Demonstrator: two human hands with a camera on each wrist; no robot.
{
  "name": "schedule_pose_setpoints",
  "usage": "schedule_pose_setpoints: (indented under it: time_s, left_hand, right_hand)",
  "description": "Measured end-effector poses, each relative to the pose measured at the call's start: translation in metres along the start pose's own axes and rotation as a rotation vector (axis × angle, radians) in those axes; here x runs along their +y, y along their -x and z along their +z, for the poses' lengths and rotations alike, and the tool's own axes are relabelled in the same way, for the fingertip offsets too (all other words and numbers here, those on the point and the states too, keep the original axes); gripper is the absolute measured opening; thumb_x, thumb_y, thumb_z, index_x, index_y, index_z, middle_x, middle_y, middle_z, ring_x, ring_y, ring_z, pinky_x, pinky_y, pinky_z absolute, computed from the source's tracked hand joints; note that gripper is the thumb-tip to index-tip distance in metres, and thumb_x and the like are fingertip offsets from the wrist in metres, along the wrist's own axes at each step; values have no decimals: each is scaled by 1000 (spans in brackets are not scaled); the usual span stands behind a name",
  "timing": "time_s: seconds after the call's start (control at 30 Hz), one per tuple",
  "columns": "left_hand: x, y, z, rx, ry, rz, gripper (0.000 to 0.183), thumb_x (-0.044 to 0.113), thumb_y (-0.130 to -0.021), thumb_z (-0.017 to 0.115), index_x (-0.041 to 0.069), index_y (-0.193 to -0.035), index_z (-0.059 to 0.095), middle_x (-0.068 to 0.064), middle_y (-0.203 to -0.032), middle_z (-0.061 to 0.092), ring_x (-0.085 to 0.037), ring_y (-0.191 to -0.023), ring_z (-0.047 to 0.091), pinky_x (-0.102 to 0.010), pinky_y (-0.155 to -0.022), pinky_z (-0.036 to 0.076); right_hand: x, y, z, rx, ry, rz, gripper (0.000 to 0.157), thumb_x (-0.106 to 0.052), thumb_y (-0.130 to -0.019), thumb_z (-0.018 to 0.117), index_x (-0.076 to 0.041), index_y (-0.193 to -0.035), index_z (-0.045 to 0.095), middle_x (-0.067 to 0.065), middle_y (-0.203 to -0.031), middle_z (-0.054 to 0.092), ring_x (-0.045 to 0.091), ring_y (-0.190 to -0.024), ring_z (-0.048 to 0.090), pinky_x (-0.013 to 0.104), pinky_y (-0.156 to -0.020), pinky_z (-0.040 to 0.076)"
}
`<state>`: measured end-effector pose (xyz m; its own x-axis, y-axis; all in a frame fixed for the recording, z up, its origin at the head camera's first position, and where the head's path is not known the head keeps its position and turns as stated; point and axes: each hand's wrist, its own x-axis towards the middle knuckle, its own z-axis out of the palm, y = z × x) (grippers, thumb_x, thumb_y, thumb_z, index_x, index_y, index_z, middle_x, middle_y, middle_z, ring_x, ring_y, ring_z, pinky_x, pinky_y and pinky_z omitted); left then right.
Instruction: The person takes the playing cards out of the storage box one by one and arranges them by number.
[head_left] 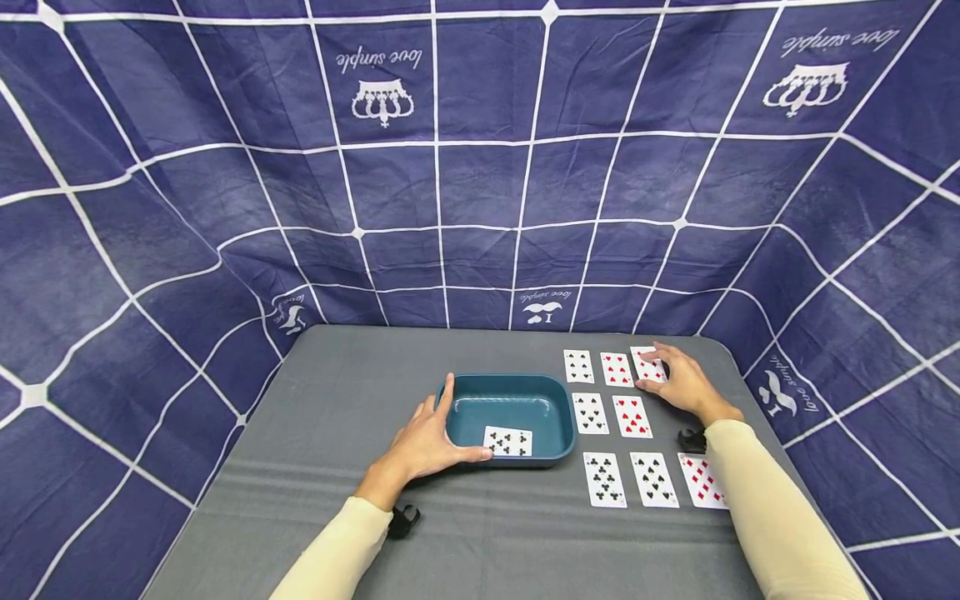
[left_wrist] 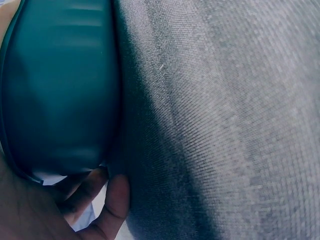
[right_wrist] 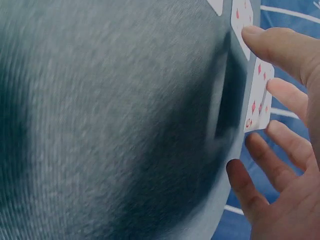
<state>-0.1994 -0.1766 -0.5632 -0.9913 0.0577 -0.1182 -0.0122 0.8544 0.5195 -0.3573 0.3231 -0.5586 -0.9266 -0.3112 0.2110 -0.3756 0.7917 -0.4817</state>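
My left hand (head_left: 429, 440) grips the left end of a teal rectangular tray (head_left: 567, 417), thumb along its front rim and fingers at the left end. Inside, near the front wall, lies a clubs playing card (head_left: 507, 442). In the left wrist view the tray's outer side (left_wrist: 62, 90) shows, with curled fingers (left_wrist: 117, 197) beneath its end. At the back right, my right hand (head_left: 681, 383) is over a diamonds card (head_left: 643, 360), partly covering it. The right wrist view shows spread fingers beside that six of diamonds (right_wrist: 259, 95); whether they touch it is unclear.
More face-up cards lie in rows right of the tray, including a hearts card (head_left: 617, 369), a spades card (head_left: 590, 413) and a clubs card (head_left: 604, 480). My right sleeve partly covers a front diamonds card (head_left: 702, 482). Blue gridded cloth (head_left: 480, 183) surrounds the grey table (head_left: 360, 358).
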Motion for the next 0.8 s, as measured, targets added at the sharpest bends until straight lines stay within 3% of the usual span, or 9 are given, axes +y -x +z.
schedule_pose_setpoints:
  time_s: [0.53,0.8]
  left_hand:
    - [1,-1,-1,5,9,-3,161,95,-70,91,38,-189,0,-29,-187,36,-48,-171,44,-84,-116,51]
    - [0,-1,0,12,0,0,161,96,-69,91,38,-189,1,-27,-185,40,-45,-168,48,-82,-114,53]
  right_hand:
    - [18,0,-5,-92,-20,116,66,-31,-100,93,2,-153,69,43,-174,45,68,-162,42,77,-133,34]
    - [22,-1,-5,-123,-10,126,67,-34,-100,91,1,-153,69,43,-175,44,70,-161,42,79,-132,35]
